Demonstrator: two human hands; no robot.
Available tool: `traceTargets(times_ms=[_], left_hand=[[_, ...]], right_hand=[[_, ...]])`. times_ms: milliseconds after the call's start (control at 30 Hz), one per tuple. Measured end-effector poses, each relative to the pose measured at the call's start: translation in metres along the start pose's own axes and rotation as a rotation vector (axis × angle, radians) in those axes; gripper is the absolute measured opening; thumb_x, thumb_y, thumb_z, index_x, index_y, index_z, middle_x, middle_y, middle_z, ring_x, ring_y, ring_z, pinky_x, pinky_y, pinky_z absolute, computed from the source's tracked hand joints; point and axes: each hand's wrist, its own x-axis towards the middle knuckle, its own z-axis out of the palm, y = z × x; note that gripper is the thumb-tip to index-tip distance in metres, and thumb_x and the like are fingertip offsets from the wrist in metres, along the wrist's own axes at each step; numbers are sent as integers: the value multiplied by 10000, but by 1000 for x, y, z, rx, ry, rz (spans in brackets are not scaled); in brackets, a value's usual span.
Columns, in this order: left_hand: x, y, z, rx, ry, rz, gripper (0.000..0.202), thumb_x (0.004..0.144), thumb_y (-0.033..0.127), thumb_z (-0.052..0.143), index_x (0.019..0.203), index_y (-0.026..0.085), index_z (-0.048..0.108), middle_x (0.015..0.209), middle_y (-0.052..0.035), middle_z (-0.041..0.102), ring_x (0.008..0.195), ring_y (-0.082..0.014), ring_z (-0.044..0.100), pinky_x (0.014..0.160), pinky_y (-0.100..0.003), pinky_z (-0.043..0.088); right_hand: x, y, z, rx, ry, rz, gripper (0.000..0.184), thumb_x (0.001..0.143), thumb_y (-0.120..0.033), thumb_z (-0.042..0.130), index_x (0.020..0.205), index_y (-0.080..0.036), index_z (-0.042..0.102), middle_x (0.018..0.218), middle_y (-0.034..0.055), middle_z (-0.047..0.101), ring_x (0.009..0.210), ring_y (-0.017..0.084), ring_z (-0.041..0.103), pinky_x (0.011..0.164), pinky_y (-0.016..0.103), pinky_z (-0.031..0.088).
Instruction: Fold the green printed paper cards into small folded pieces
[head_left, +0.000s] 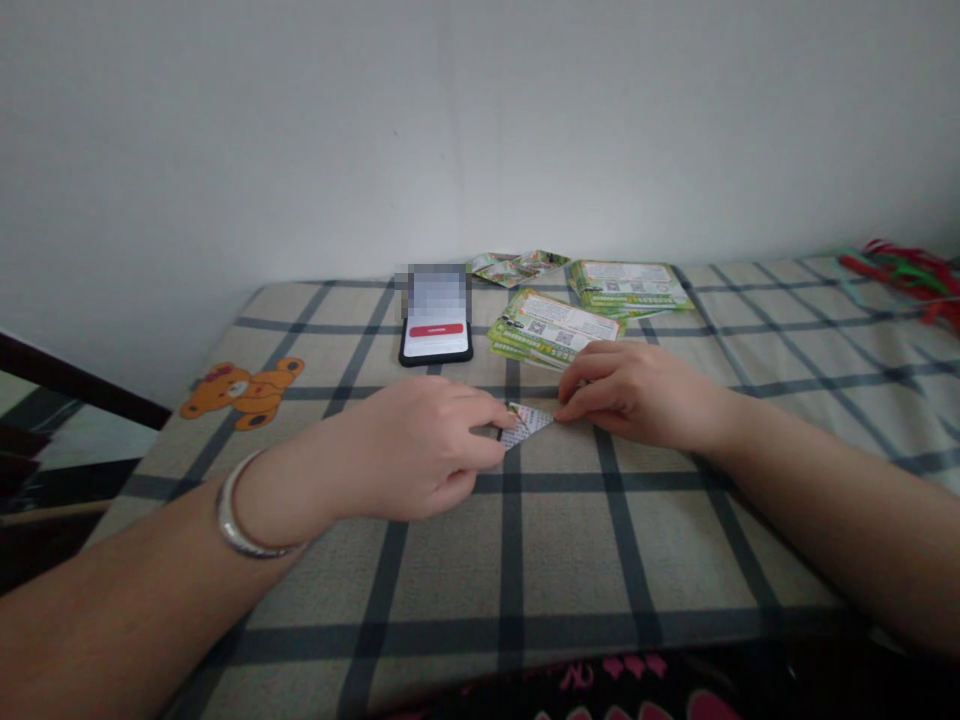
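Observation:
A small folded paper [523,426], printed with text and roughly triangular, lies on the checked tablecloth between my hands. My left hand [427,440], with a silver bangle at the wrist, has its fingertips closed on the paper's left side. At the paper's right corner, my right hand [634,395] pinches the tip between thumb and finger. Just behind my right hand a fanned stack of green and white printed cards [555,325] rests on the cloth, its front edge partly covered by the fingers.
Left of the cards lies a phone [437,335] with a lit screen. Folded paper pieces [519,267] and a second card stack [634,285] sit by the wall. Red and green strands [911,280] lie far right. A bear figure [244,393] is at the table's left edge.

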Motion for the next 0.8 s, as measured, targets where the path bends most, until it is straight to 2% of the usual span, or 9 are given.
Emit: traceTargets(times_ms=[200, 367, 433, 600, 700, 800], left_hand=[[1, 0, 1, 29, 1, 2, 166, 835, 204, 543, 852, 195, 707, 1160, -80, 661, 951, -240, 652, 776, -390, 545], [2, 0, 9, 51, 63, 4, 123, 846, 209, 563, 797, 189, 674, 1087, -78, 672, 902, -223, 650, 713, -352, 539], [3, -2, 14, 27, 107, 14, 124, 858, 201, 559, 815, 176, 674, 1083, -74, 674, 920, -209, 647, 751, -340, 542], [5, -9, 22, -115, 184, -16, 181, 844, 189, 581, 1000, 155, 668, 1019, -67, 698, 987, -210, 634, 852, -353, 538], [4, -12, 24, -181, 178, -34, 181, 830, 192, 604, 1000, 163, 658, 1052, -59, 694, 1017, -205, 622, 891, -353, 523], [5, -12, 26, -202, 201, -60, 162, 842, 189, 593, 990, 166, 654, 1047, -62, 690, 1008, -196, 621, 900, -347, 518]], right_hand=[[4, -17, 4, -121, -24, -24, 197, 891, -125, 508, 858, -170, 697, 929, 70, 688, 931, 197, 568, 793, 336, 440], [7, -22, 12, -83, 57, 78, 226, 858, -98, 469, 795, -164, 676, 904, 73, 696, 876, 188, 596, 765, 320, 452], [8, -23, 15, -97, 77, 124, 222, 844, -100, 469, 796, -159, 677, 897, 75, 697, 869, 194, 609, 776, 327, 452], [12, -31, 18, -190, 94, 228, 205, 874, -224, 514, 950, -164, 695, 942, 77, 691, 878, 219, 617, 779, 346, 441], [14, -35, 20, -228, 98, 193, 259, 907, -343, 528, 1020, -185, 698, 975, 74, 690, 877, 224, 616, 750, 340, 434], [15, -35, 22, -260, 114, 158, 267, 929, -340, 505, 1006, -191, 712, 952, 69, 694, 838, 203, 613, 705, 317, 417]])
